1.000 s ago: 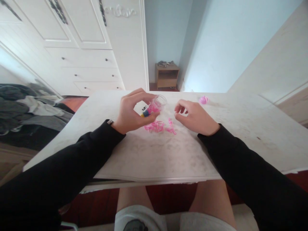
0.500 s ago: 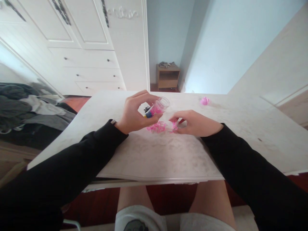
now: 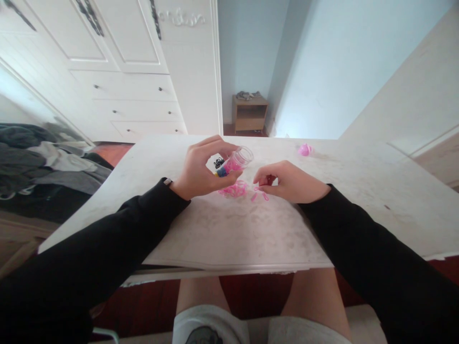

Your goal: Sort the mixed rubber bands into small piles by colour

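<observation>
My left hand [image 3: 204, 167] is wrapped round a small clear jar [image 3: 245, 155], tilted with its uncapped mouth up and to the right. Pink, blue and yellow contents show through its wall. Under the jar lies a heap of pink rubber bands [image 3: 234, 189] on the white tabletop [image 3: 229, 234]. Just right of the heap, my right hand [image 3: 278, 180] has thumb and fingers pinched together, with a bit of pink band at the tips. Beneath those fingertips a few loose pink bands [image 3: 265, 196] rest on the table. Some black bands [image 3: 218, 163] show behind my left hand.
A rounded pink object [image 3: 305, 150], perhaps a cap, stands near the table's far edge. Clothes [image 3: 53, 162] are piled on the left. Beyond the table are a white wardrobe [image 3: 136, 100] and a small wooden cabinet [image 3: 250, 114].
The pink bands bunched in my right hand have mostly dropped, and a few now lie loose below it. Its fingers have drawn closer together. My left hand and the jar have hardly moved.
</observation>
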A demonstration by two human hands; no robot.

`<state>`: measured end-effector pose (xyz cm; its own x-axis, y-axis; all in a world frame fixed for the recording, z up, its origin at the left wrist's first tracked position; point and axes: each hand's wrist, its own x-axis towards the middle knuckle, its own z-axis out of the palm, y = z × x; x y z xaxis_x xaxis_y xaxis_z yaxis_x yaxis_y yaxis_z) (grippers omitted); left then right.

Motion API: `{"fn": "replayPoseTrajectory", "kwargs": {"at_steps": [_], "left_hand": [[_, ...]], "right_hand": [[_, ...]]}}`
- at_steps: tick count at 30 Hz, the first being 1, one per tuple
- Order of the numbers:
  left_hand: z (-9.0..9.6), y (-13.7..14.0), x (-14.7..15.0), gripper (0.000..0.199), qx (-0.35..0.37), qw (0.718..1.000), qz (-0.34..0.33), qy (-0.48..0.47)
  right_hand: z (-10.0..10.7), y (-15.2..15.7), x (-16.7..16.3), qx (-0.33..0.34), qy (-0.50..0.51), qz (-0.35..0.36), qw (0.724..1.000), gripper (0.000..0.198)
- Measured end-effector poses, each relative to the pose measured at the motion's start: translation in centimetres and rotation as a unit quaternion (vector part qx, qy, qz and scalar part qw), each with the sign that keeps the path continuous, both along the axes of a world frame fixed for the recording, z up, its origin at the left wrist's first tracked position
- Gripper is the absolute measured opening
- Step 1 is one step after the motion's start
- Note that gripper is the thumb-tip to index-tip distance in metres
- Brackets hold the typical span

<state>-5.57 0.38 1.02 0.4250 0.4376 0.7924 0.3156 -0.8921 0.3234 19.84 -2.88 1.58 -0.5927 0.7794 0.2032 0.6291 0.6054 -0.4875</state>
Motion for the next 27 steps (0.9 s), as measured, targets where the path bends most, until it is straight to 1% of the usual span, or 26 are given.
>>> {"fn": "replayPoseTrajectory", "kwargs": {"at_steps": [3, 8, 16, 23, 27], "left_hand": [[-0.06, 0.10, 0.06, 0.021, 0.001, 1.000, -0.008, -0.005], [-0.15, 0.35, 0.26, 0.023, 0.030, 0.999, -0.026, -0.028], [-0.13, 0.48, 0.26, 0.024, 0.038, 0.998, -0.033, -0.023], [0.00, 0.27, 0.29, 0.023, 0.028, 0.999, -0.031, -0.019], [0.01, 0.35, 0.31, 0.025, 0.038, 0.998, -0.038, -0.021]], "right_hand": [[0.08, 0.06, 0.10, 0.007, 0.011, -0.004, 1.000, 0.020], [0.07, 0.05, 0.04, -0.016, 0.012, -0.003, 1.000, 0.022], [-0.04, 0.05, -0.05, -0.035, 0.014, 0.007, 0.999, 0.027], [0.21, -0.10, -0.02, -0.023, 0.021, 0.011, 0.999, 0.026], [0.41, -0.16, 0.06, -0.020, -0.007, -0.004, 1.000, 0.024]]}}
